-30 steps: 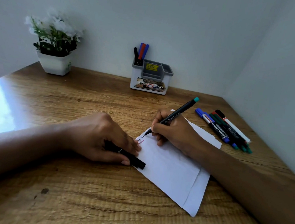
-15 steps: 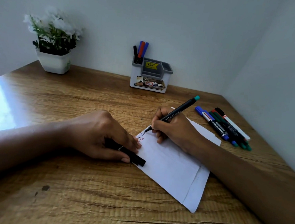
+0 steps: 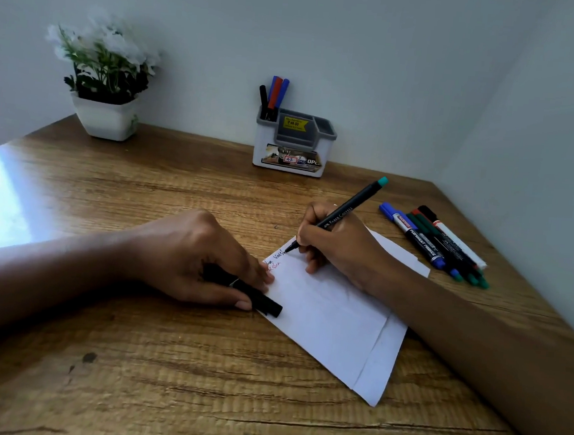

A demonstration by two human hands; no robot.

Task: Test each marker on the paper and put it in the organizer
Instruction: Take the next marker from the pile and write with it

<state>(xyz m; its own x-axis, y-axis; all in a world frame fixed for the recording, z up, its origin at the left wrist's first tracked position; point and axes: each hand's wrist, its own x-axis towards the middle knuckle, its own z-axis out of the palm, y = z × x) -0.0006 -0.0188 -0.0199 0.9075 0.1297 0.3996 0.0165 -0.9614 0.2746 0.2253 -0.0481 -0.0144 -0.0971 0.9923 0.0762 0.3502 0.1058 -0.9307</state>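
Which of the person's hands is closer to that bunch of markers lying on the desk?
Right. The right hand, writing on the paper, sits just beside the loose markers; the left hand rests farther off, across the paper.

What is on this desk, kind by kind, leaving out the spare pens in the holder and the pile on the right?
Marker in use: 1
Black cap: 1
Paper: 1
Organizer: 1
Potted plant: 1
Total: 5
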